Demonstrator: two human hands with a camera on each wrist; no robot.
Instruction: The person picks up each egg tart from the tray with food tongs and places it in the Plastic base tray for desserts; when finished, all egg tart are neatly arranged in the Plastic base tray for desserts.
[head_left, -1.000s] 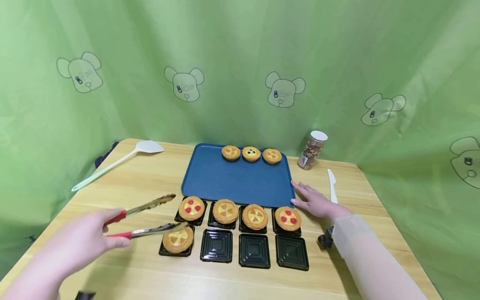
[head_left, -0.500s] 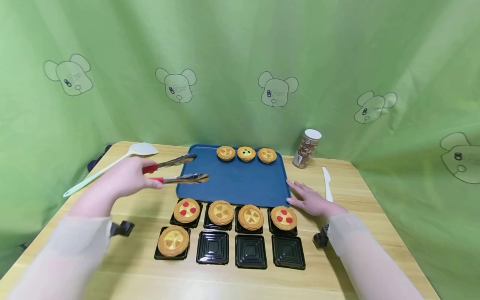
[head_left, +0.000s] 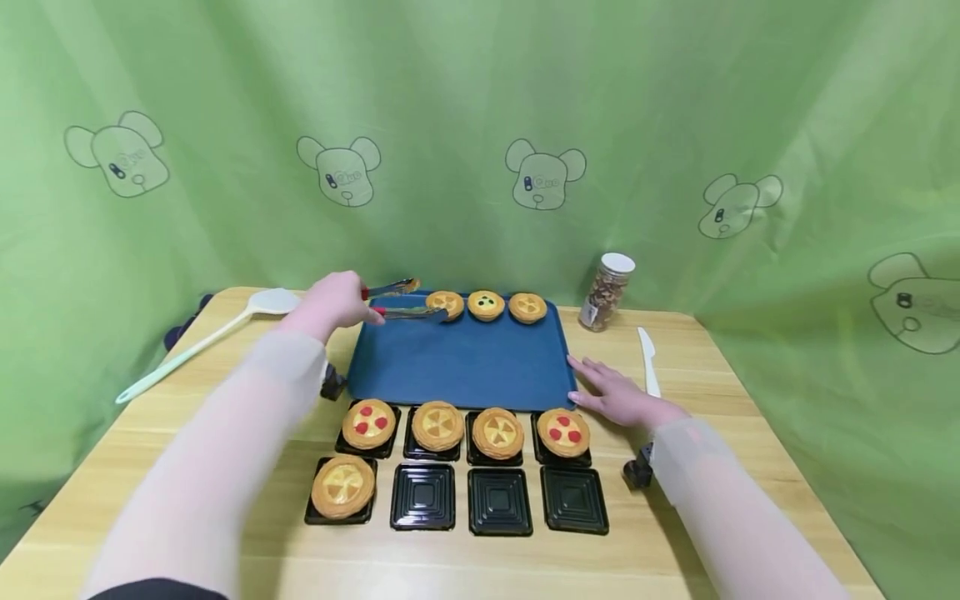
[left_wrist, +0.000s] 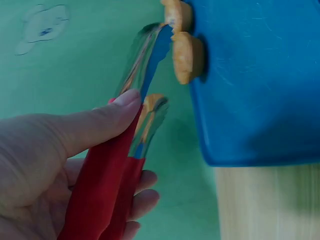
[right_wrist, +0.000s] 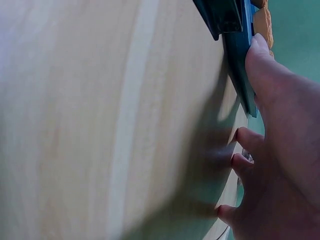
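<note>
My left hand (head_left: 337, 298) grips a pair of tongs (left_wrist: 102, 175) by the red handles, thumb on one arm and fingers round the other. The tongs' metal tips are spread apart at the leftmost egg tart (head_left: 448, 302) on the blue tray (head_left: 457, 358), one tip overlapping its front in the head view. Beside that tart, along the tray's back edge, sit a tart with dark berries (head_left: 485, 306) and another with fan-shaped pieces (head_left: 527, 308). My right hand (head_left: 615, 396) lies with fingers spread at the tray's right edge, thumb against the rim in the right wrist view.
Several tarts, such as one with red pieces (head_left: 369, 424), sit on black square bases. Bare black bases (head_left: 498, 502) lie in the front row. A jar (head_left: 606, 292) and a white knife (head_left: 648, 362) are at right, a long-handled spatula (head_left: 202, 346) at left.
My left hand has carried the open tongs from the front-left tart up and away to the tray's back left. The right hand stays at the tray's edge. The head view has shifted slightly.
</note>
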